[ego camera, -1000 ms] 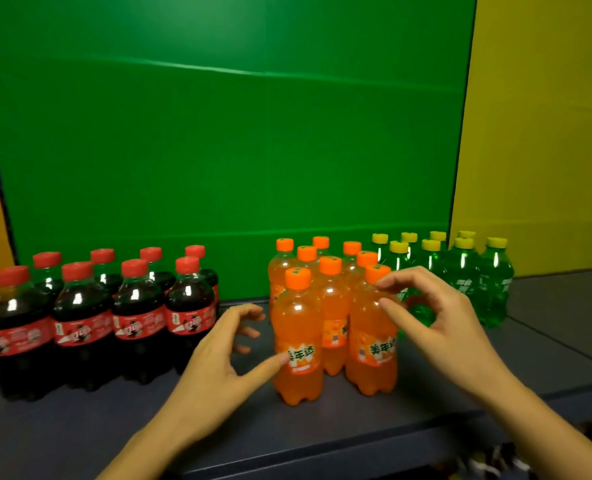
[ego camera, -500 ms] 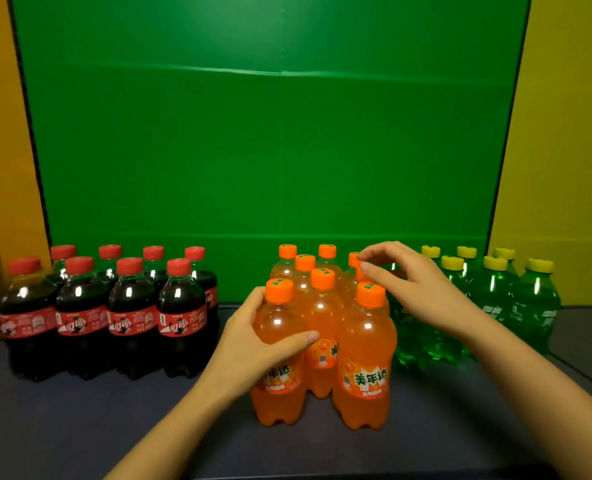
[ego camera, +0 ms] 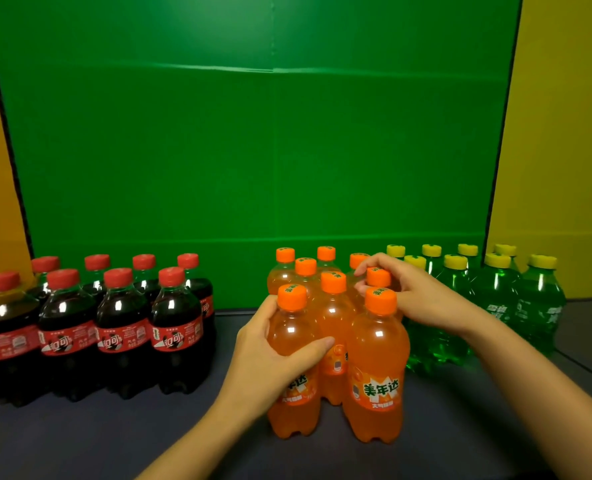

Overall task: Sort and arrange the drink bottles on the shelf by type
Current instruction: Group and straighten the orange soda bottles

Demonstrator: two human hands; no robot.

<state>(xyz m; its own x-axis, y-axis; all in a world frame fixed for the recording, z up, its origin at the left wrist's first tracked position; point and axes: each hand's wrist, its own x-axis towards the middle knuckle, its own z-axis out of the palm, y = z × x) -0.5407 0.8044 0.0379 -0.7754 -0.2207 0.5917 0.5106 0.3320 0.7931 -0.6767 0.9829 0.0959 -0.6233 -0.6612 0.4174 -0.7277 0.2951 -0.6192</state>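
At centre of the dark shelf [ego camera: 114, 441], the orange soda bottles sit in one tight block, between the cola bottles [ego camera: 125, 334] on the left and the green soda bottles [ego camera: 495, 299] on the right. All three groups are upright and look sorted by type, so my read is you're just squaring up the orange block.

Your left hand [ego camera: 270, 362] is wrapped round the front-left orange bottle [ego camera: 296, 414], thumb across the front, fingers behind. Your right hand [ego camera: 422, 299] is curled over the cap of the second-row orange bottle [ego camera: 378, 277], fingertips pinching round it. The front-right orange bottle [ego camera: 377, 368] is free, touching its neighbours.

Handling, as a judgement:
- Full, sealed and probably fizzy, so walls are stiff and the weight is real.
- Smooth plastic is slick, the label band less so. Grip at label or shoulder.
- A cap pinch is fine for nudging but weak for lifting.
- Lobed bases and tight packing mean one tip could topple the others. Slide rather than lift, and keep the push low.
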